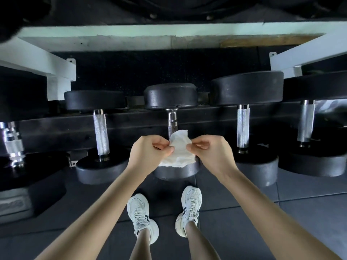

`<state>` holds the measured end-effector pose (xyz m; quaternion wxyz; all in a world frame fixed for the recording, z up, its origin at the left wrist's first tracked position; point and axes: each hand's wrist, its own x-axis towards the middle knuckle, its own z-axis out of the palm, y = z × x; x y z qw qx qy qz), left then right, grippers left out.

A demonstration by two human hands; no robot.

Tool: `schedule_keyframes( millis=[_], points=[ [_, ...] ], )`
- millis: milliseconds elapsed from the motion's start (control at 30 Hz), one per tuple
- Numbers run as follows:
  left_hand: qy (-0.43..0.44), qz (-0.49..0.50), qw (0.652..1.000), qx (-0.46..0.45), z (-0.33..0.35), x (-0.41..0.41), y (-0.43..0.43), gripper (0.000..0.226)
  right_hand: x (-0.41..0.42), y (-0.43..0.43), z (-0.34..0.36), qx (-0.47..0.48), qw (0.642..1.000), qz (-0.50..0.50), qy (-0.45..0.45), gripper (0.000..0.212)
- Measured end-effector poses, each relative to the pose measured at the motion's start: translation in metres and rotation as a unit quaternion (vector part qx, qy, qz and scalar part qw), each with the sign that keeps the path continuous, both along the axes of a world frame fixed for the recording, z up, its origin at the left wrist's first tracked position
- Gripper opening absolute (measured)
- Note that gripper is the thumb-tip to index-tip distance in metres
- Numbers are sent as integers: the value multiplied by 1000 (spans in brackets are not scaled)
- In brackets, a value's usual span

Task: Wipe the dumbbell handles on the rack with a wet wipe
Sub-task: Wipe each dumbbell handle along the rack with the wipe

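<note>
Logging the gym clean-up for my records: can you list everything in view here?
dumbbells: five, black heads with silver handles, side by side on the rack
rack: one, black rails and white frame, across the view
wet wipe: one, white, before the centre dumbbell's handle
floor: dark grey tiles, below
shoes: two, white, on the floor
left hand: pinches the wipe's left edge
right hand: pinches the wipe's right edge
</note>
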<state>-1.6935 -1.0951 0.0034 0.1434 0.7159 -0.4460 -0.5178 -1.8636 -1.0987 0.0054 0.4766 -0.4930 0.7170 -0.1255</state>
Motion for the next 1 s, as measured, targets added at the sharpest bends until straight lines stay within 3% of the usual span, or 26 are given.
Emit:
schedule_keyframes(
  millis=[233, 400, 500, 700, 900, 933, 1000],
  points=[
    [32, 54, 998, 20, 54, 30, 23, 7, 22, 11, 45, 69, 987, -38, -140, 18],
    [-13, 48, 999, 13, 61, 89, 24, 8, 75, 10, 49, 56, 987, -2, -153, 13],
    [11, 49, 998, 25, 50, 126, 21, 5, 106, 6, 39, 55, 986, -1, -156, 8],
    [12, 15, 999, 37, 18, 191, 21, 14, 156, 6, 9, 75, 995, 36, -51, 17],
    [-28, 50, 998, 20, -21, 220, 10, 16, 186, -12, -25, -61, 974, 47, 215, 30],
    [-22, 65, 997, 20, -28, 222, 6, 14, 195, -15, -34, -68, 968, 64, 234, 36],
    [-10, 89, 996, 25, -44, 223, 0, 13, 210, -22, -55, -41, 975, 67, 208, 25]
  ],
)
